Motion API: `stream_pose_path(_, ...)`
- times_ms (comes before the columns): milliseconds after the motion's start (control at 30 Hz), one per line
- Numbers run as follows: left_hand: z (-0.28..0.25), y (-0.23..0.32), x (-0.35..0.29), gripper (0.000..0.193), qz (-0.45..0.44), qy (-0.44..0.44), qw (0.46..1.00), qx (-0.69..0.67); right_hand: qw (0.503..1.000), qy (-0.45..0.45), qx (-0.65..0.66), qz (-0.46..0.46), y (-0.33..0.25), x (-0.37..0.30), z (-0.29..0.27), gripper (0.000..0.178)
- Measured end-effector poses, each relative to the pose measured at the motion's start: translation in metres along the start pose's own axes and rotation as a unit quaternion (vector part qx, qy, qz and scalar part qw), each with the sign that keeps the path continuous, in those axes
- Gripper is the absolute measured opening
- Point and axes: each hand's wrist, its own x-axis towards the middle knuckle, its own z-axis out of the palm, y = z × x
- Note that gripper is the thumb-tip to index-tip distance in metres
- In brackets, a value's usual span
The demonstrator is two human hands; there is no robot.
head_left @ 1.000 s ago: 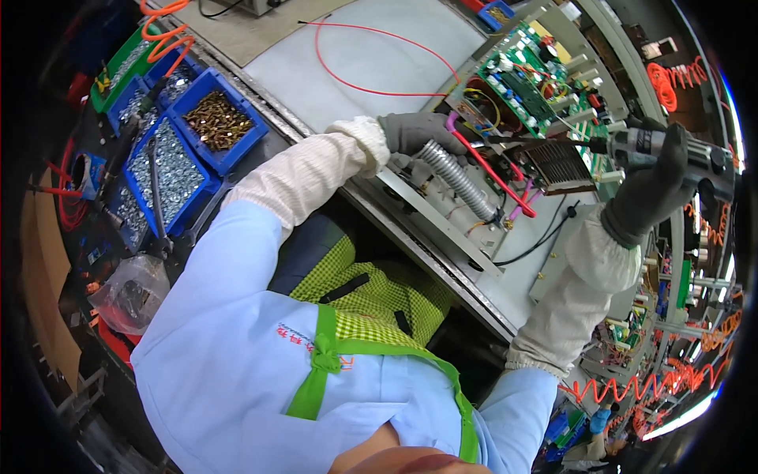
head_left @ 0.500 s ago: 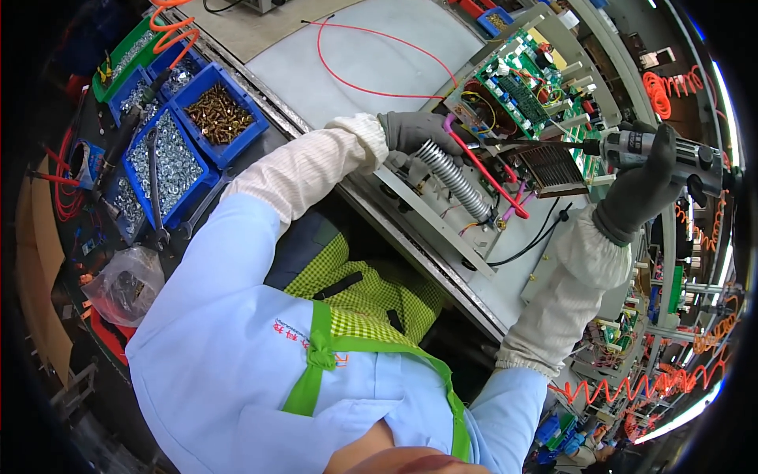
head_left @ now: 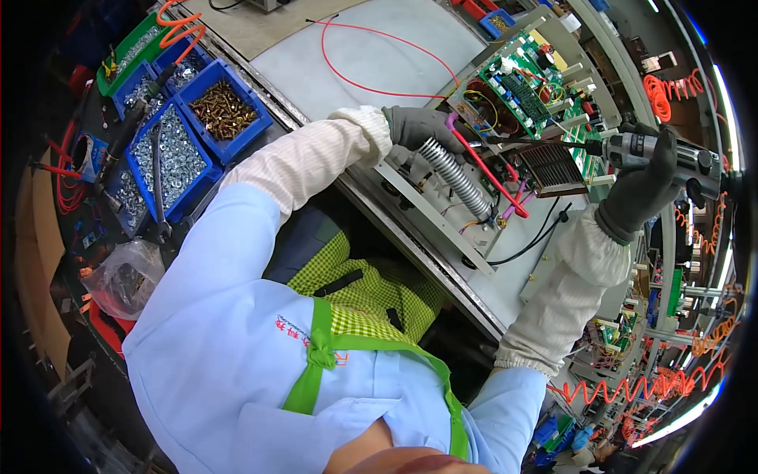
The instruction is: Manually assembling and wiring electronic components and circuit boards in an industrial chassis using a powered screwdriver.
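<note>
My right hand [head_left: 643, 189], in a dark grey glove, is wrapped round a silver and black power screwdriver [head_left: 628, 148]. Its long bit points left, into the open electrical unit. My left hand [head_left: 422, 128], gloved alike, reaches into the unit beside a thick red cable [head_left: 489, 180] with pinkish ends. Its fingers are curled near the bit's tip; what they hold is hidden. Just below lies a big coiled metal spring-like part [head_left: 456, 180]. Green circuit boards [head_left: 517, 95] and a dark finned block [head_left: 553, 167] sit on the unit's far side.
Blue bins of silver fasteners [head_left: 170, 166] and brass-coloured screws [head_left: 223, 110] stand at the left, with a wrench [head_left: 156, 174] on one. A thin red wire [head_left: 328, 67] loops over the white tabletop [head_left: 379, 47]. Black cables [head_left: 545, 233] lie below the unit. An orange coiled hose [head_left: 655, 99] hangs at right.
Both hands and the screwdriver stay nearly in place. My left hand has shifted very slightly to the right, and the view has moved a little.
</note>
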Motion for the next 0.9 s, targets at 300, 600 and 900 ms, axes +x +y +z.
stream_pose_path(300, -0.023, 0.004, 0.004, 0.011, 0.299, -0.04, 0.752, 0.586, 0.997, 0.035, -0.021, -0.06, -0.007, 0.008, 0.003, 0.032)
stream_pose_path(600, -0.009, 0.007, -0.003, 0.03, 0.245, -0.16, 0.849, 0.44, 0.999, -0.012, 0.022, -0.036, -0.023, 0.001, 0.008, 0.03)
stream_pose_path(900, 0.029, 0.054, -0.027, 0.049, -0.182, -0.02, 0.805, 0.565, 0.974, -0.006, -0.17, -0.152, 0.006, 0.023, -0.032, 0.028)
